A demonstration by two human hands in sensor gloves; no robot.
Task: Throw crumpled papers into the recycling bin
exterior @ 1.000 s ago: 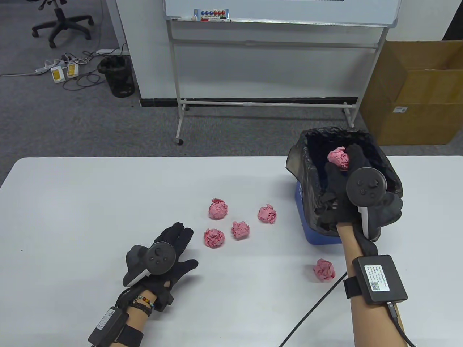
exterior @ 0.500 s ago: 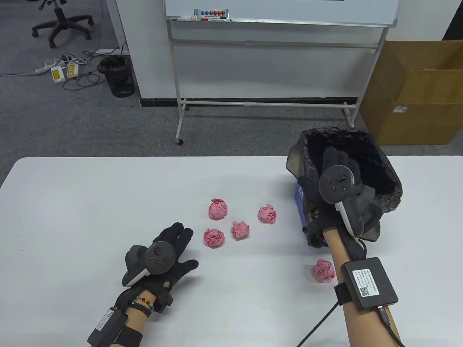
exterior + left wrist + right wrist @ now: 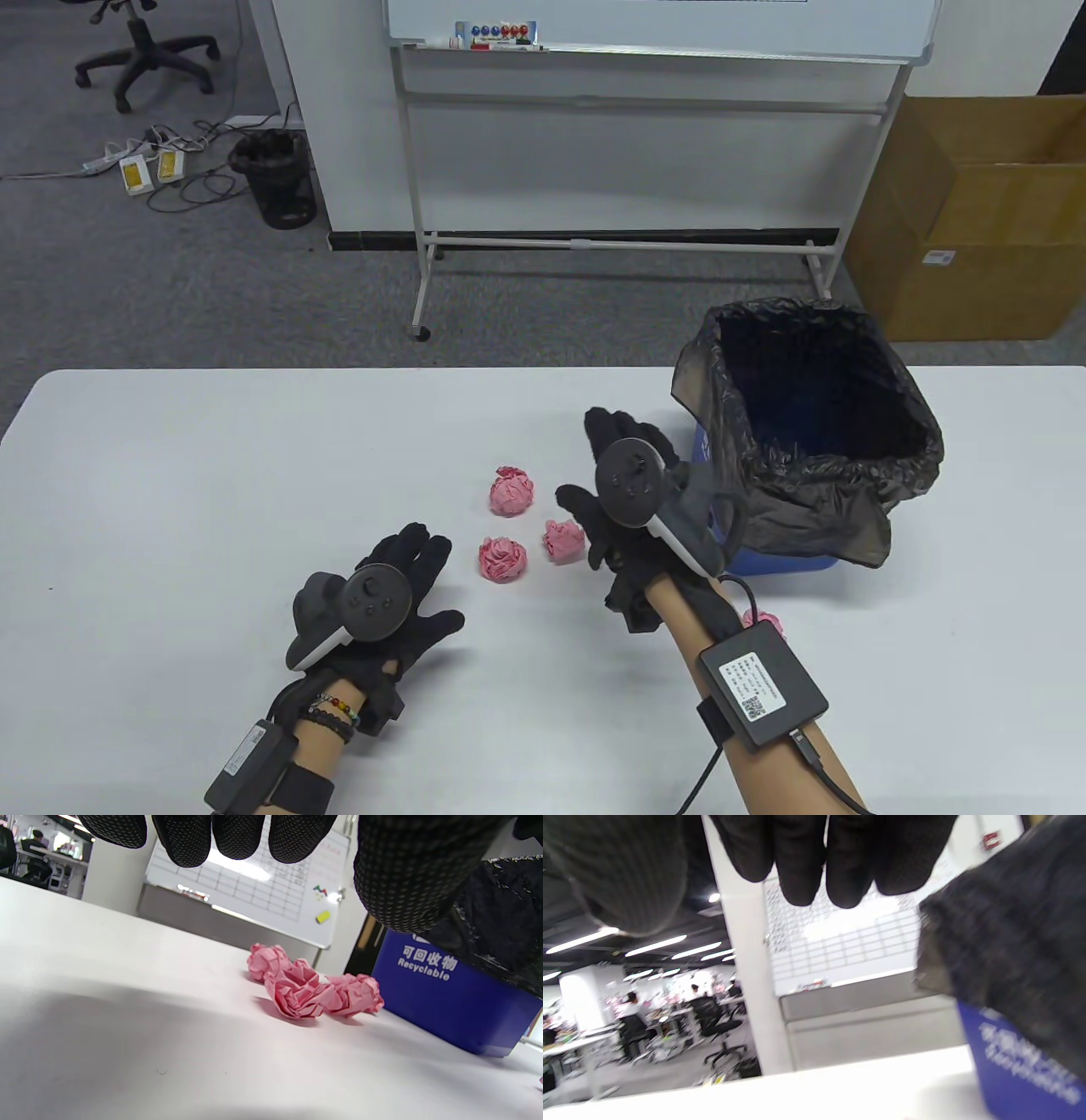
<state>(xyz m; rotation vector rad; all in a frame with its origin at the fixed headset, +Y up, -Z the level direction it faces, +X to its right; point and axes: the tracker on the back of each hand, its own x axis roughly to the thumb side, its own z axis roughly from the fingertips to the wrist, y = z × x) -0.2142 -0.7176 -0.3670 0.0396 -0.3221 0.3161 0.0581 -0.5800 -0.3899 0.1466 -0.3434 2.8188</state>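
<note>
The blue recycling bin (image 3: 768, 562) with a black bag liner (image 3: 814, 475) stands on the table at the right. Three pink crumpled paper balls lie mid-table: one at the back (image 3: 512, 492), one in front (image 3: 502, 559), one to the right (image 3: 563, 539). Another ball (image 3: 761, 618) peeks out behind my right forearm. My right hand (image 3: 594, 484) hovers left of the bin with fingers spread, holding nothing; whatever lies under it is hidden. My left hand (image 3: 424, 564) rests flat and open on the table, just left of the balls. The left wrist view shows the balls (image 3: 297, 993) and the bin (image 3: 445, 997).
The white table (image 3: 212, 475) stretches left and front. Beyond its far edge stand a whiteboard on a wheeled frame (image 3: 611, 127), a cardboard box (image 3: 984, 212) at the right and a small black bin (image 3: 276, 178) on the floor.
My right hand let go of a pink ball inside the bin, then moved out, left and down. It now covers the spot where the ball nearest the bin lay. My left hand stayed still.
</note>
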